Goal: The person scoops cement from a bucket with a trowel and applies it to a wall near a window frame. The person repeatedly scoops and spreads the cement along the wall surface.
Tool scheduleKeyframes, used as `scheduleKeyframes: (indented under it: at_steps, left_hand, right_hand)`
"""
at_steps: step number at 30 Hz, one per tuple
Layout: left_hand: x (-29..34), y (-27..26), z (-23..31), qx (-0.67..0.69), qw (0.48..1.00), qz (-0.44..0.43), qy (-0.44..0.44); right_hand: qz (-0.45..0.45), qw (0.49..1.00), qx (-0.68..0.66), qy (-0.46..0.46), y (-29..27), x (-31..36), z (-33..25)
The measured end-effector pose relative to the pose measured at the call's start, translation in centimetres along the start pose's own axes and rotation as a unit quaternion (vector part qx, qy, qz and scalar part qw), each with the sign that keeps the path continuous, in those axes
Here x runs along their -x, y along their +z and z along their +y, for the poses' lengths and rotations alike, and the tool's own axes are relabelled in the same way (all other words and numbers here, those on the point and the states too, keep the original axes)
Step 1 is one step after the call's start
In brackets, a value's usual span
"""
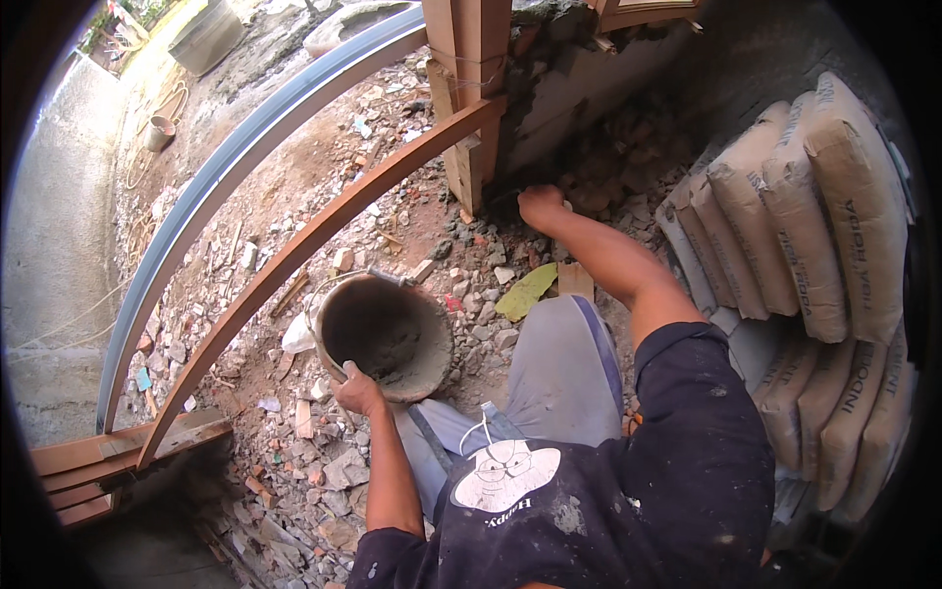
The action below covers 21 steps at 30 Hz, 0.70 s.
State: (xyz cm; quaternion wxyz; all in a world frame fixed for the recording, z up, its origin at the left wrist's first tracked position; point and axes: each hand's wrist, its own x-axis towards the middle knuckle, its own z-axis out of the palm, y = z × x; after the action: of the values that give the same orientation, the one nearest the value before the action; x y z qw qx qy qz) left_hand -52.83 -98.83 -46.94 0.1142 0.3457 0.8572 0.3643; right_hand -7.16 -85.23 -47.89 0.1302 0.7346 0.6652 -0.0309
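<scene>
My left hand [359, 391] grips the near rim of a mortar-stained bucket [429, 355]. The bucket tilts toward me, with some grey wet-looking mix [392, 351] inside its dark hollow. My right arm stretches forward to the foot of the wall, beside a wooden post [469, 59]. There my right hand [542, 208] is closed, its fingers turned away in shadow. What it holds, if anything, cannot be made out. Lumps of dark mortar [478, 240] lie on the ground just left of that hand.
A brown curved wooden bar [294, 240] and a grey-blue curved one [211, 196] arch across the left. Stacked paper sacks [854, 206] stand close on my right. Rubble [343, 471] covers the ground; a yellow-green leaf [527, 293] lies by my knee. A tub [206, 39] stands far left.
</scene>
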Motion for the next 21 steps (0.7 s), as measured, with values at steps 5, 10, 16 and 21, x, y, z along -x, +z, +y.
scheduleKeyframes:
  at_steps: [5, 10, 16, 21]
  left_hand:
    - [-0.3, 0.3, -0.5, -0.013, 1.0, 0.016, 0.012]
    - [0.1, -0.1, 0.0, -0.011, 0.999, 0.025, 0.019]
    - [0.1, -0.3, 0.5, -0.003, 1.0, 0.003, -0.007]
    - [-0.1, -0.2, 0.1, -0.005, 1.0, 0.004, -0.008]
  right_hand:
    - [0.013, 1.0, 0.016, 0.003, 0.7, 0.8, -1.2]
    - [0.02, 1.0, -0.006, -0.024, 2.4, 5.3, -2.4]
    - [-0.033, 0.999, -0.016, -0.026, 0.3, 1.7, 0.4]
    - [-0.029, 0.999, -0.01, 0.015, 1.0, 0.3, -2.2]
